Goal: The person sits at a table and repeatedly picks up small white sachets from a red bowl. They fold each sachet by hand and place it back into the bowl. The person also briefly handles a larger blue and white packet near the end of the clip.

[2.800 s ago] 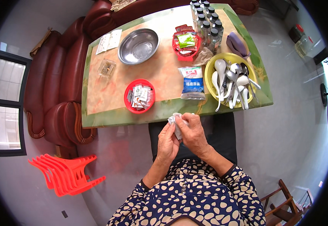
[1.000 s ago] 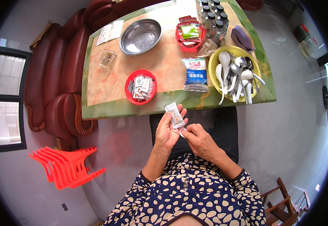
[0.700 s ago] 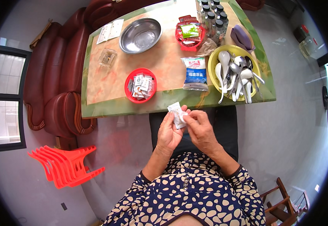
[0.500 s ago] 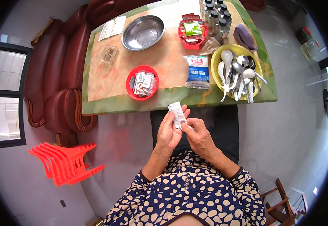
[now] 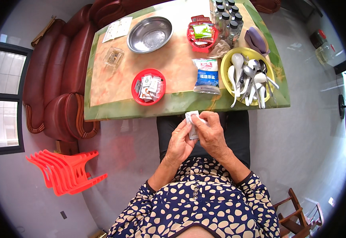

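A small white sachet point(image 5: 193, 134) is held upright between my hands, just off the table's near edge and above my lap. My left hand point(image 5: 180, 142) grips its left side, thumb on the front. My right hand point(image 5: 211, 133) is closed on its upper part, thumb and fingers pinching near the top. Part of the sachet is hidden behind the right fingers. Closest on the table is a red round basket point(image 5: 134, 92) with several similar small packets point(image 5: 148, 86) inside. To the right lies a blue and white plastic bag point(image 5: 207, 77).
A yellow basin point(image 5: 225, 65) with several spoons stands at the table's right. Behind are a red basket point(image 5: 203, 49) of packets, several black-capped bottles point(image 5: 232, 31), a steel bowl point(image 5: 135, 37) and a clear container point(image 5: 113, 56). Red stacked plastic chairs point(image 5: 67, 172) stand left.
My right hand has moved up along the sachet, from its lower end to its top. The left hand has shifted slightly, still holding the sachet.
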Action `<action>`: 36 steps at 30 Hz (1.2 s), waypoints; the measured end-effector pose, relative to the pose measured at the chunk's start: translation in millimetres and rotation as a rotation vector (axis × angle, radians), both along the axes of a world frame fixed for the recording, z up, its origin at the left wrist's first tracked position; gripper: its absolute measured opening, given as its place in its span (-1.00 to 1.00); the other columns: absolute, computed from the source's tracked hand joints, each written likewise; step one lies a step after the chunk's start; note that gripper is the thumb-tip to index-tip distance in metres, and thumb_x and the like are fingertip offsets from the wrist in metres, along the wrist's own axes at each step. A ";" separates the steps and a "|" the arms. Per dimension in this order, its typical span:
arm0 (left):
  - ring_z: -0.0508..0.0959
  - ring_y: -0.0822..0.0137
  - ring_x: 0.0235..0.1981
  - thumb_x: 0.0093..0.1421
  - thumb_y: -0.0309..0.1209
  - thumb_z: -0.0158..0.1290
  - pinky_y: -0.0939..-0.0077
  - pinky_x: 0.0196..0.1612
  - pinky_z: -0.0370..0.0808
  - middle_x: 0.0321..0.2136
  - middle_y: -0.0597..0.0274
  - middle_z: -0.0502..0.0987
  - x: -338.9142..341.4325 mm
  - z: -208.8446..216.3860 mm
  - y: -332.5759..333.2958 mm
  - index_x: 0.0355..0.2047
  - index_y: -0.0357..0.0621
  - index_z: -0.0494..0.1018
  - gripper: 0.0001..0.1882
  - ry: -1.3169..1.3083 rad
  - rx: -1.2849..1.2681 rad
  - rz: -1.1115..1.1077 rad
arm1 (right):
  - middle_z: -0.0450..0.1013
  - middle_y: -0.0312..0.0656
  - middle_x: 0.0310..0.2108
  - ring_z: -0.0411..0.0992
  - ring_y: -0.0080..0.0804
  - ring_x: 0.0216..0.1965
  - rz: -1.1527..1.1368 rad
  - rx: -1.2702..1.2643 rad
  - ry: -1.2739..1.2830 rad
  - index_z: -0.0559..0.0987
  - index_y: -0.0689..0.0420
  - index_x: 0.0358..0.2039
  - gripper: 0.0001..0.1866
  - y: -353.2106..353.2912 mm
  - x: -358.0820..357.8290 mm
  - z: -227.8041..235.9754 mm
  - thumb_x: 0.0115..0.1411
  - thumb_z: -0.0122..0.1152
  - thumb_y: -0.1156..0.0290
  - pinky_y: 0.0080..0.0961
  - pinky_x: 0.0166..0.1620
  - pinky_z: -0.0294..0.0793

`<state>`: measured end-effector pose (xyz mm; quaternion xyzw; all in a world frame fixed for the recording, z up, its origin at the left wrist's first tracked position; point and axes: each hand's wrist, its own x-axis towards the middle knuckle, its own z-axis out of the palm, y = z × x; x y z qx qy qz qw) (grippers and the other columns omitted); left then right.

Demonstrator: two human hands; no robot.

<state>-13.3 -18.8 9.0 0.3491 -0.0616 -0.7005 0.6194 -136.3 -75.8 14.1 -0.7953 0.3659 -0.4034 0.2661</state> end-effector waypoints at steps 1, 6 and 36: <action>0.44 0.31 0.07 0.36 -0.44 -0.14 0.34 0.11 0.41 0.08 0.15 0.40 1.8 1.1 0.7 0.19 -0.20 0.23 -0.60 -0.029 -0.009 -0.022 | 0.35 -0.09 -0.23 0.35 -0.16 -0.21 0.033 -0.004 -0.006 0.56 0.21 -0.13 -0.57 0.1 0.5 1.7 -0.12 0.22 0.59 -0.36 -0.17 0.43; 0.46 0.35 0.05 0.28 -0.57 -0.06 0.40 0.10 0.43 0.07 0.16 0.40 3.9 6.2 1.8 0.20 -0.18 0.22 -0.53 -0.065 -0.050 -0.081 | 0.35 -0.09 -0.23 0.35 -0.15 -0.20 0.048 -0.021 -0.006 0.57 0.18 -0.12 -0.55 -4.8 1.8 3.6 -0.13 0.24 0.55 -0.36 -0.17 0.43; 0.40 0.22 0.14 0.09 -0.71 -0.15 0.32 0.18 0.36 0.17 0.04 0.31 12.1 11.6 5.5 0.24 -0.28 0.14 -0.36 -0.073 -0.063 -0.052 | 0.34 -0.12 -0.16 0.33 -0.17 -0.13 0.131 -0.072 0.076 0.59 0.08 -0.09 -0.53 7.9 -1.6 5.5 -0.13 0.23 0.55 -0.32 -0.10 0.41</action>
